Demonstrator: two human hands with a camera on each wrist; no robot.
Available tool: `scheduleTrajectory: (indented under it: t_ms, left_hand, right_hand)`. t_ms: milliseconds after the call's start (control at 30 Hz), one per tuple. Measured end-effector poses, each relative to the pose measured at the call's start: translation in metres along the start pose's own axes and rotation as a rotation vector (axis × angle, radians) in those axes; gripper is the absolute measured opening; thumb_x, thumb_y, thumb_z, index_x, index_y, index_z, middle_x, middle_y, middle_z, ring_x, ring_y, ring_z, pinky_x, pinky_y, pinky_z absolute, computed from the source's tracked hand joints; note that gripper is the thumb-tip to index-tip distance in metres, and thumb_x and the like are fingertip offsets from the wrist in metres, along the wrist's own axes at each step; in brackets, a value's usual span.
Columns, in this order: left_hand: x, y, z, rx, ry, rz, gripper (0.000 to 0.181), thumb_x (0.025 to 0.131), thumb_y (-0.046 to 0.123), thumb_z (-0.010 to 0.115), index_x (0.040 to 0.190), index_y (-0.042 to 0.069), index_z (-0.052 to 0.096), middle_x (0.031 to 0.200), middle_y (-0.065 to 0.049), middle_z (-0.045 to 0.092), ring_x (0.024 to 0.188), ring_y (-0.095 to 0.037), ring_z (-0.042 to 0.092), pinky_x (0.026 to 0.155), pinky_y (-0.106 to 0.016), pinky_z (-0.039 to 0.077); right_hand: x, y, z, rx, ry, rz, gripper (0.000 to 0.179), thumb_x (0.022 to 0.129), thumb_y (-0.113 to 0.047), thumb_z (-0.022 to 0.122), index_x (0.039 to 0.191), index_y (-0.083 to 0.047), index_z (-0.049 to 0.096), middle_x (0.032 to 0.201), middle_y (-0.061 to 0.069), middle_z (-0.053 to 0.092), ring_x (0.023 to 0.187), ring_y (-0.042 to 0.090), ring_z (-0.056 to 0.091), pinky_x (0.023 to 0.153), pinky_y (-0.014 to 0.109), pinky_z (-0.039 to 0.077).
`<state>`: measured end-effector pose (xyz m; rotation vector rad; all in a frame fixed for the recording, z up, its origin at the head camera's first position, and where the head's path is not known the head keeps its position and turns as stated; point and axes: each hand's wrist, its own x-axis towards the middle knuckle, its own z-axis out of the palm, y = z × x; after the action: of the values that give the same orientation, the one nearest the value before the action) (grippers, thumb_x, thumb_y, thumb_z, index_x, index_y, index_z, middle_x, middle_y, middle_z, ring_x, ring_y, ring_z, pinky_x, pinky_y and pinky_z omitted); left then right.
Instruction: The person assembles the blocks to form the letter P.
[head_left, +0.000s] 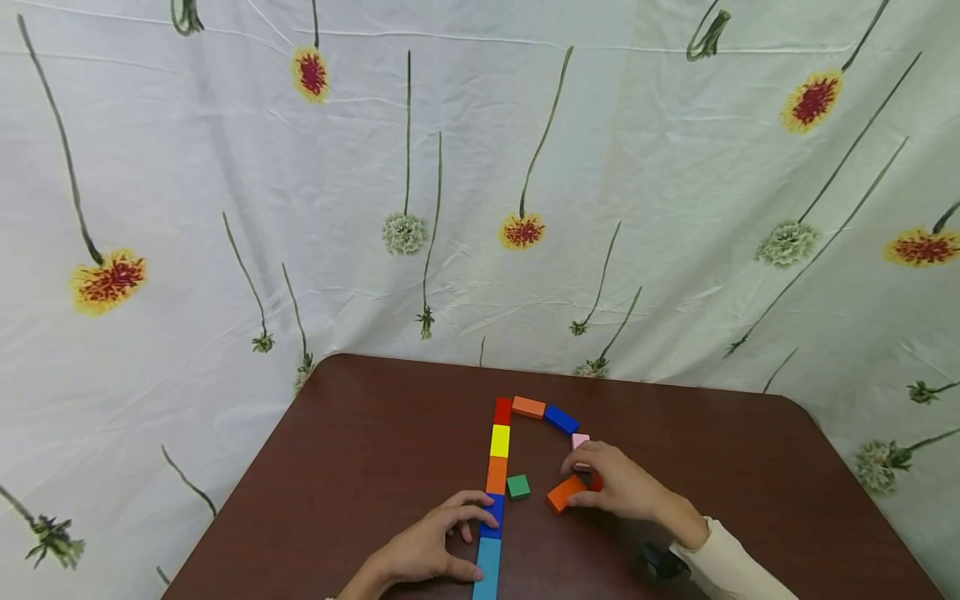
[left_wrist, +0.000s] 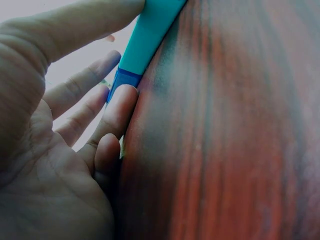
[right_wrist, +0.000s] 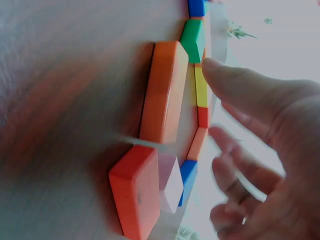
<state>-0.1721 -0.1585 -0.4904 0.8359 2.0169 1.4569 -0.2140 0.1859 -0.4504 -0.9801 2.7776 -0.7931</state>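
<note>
My left hand (head_left: 430,542) rests along a straight row of blocks. Its thumb is at the edge of a light blue block (head_left: 488,567), and its fingertips touch the dark blue block (head_left: 492,515) beyond. Seen from the left wrist, the light blue block (left_wrist: 152,37) passes by the thumb. My right hand (head_left: 618,483) hovers around a loose orange block (head_left: 564,493), thumb and fingers spread. In the right wrist view, a gap shows between that orange block (right_wrist: 162,95) and the fingers. A red block (right_wrist: 136,192) and a pink block (right_wrist: 171,184) lie beside it.
The row continues away with orange (head_left: 497,475), yellow (head_left: 500,441) and red (head_left: 502,410) blocks. From there it curves right through an orange block (head_left: 528,407) and a blue block (head_left: 561,419). A green block (head_left: 517,487) lies inside the curve on the brown table (head_left: 360,442).
</note>
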Motion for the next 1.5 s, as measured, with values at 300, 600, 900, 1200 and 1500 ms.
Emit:
scheduleTrajectory:
  t_ms: [300, 600, 900, 1200, 1500]
  left_hand:
    - [-0.001, -0.001, 0.000, -0.008, 0.004, -0.025, 0.041, 0.085, 0.019, 0.081, 0.124, 0.017, 0.067, 0.152, -0.011, 0.038, 0.096, -0.012, 0.051, 0.080, -0.023, 0.042]
    - [0.000, 0.000, 0.000, -0.035, 0.000, -0.021, 0.041, 0.086, 0.016, 0.080, 0.124, 0.015, 0.066, 0.152, -0.013, 0.037, 0.096, -0.012, 0.050, 0.081, -0.023, 0.042]
    - [0.000, -0.002, 0.000, -0.027, -0.010, 0.011, 0.041, 0.086, 0.017, 0.079, 0.125, 0.013, 0.065, 0.153, -0.015, 0.036, 0.096, -0.012, 0.049, 0.081, -0.022, 0.042]
    - [0.000, -0.003, -0.001, -0.023, -0.011, 0.018, 0.041, 0.086, 0.017, 0.079, 0.125, 0.012, 0.065, 0.152, -0.015, 0.036, 0.096, -0.011, 0.049, 0.081, -0.021, 0.042]
    - [0.000, -0.003, 0.000, -0.032, -0.022, 0.009, 0.041, 0.087, 0.017, 0.079, 0.126, 0.011, 0.065, 0.153, -0.017, 0.034, 0.095, -0.009, 0.049, 0.080, -0.021, 0.042]
  right_hand:
    - [0.007, 0.006, 0.000, 0.097, -0.121, -0.130, 0.016, 0.089, -0.010, 0.075, 0.098, -0.023, 0.070, 0.123, 0.001, 0.068, 0.109, 0.014, 0.056, 0.097, 0.046, 0.041]
    - [0.008, 0.006, 0.003, 0.029, -0.126, -0.079, 0.019, 0.084, -0.008, 0.079, 0.092, -0.023, 0.070, 0.108, -0.010, 0.069, 0.094, 0.012, 0.050, 0.081, 0.036, 0.028]
    - [0.007, 0.009, 0.006, -0.007, -0.091, -0.028, 0.020, 0.082, -0.013, 0.081, 0.093, -0.024, 0.069, 0.099, -0.014, 0.067, 0.090, 0.008, 0.047, 0.081, 0.036, 0.030]
    - [0.008, 0.014, 0.005, -0.027, -0.005, 0.010, 0.018, 0.081, -0.022, 0.084, 0.093, -0.023, 0.071, 0.090, -0.014, 0.065, 0.085, 0.008, 0.045, 0.077, 0.037, 0.028]
    - [0.007, 0.019, 0.004, -0.049, 0.008, 0.047, 0.019, 0.081, -0.026, 0.084, 0.095, -0.024, 0.071, 0.090, -0.015, 0.064, 0.081, 0.006, 0.042, 0.074, 0.034, 0.026]
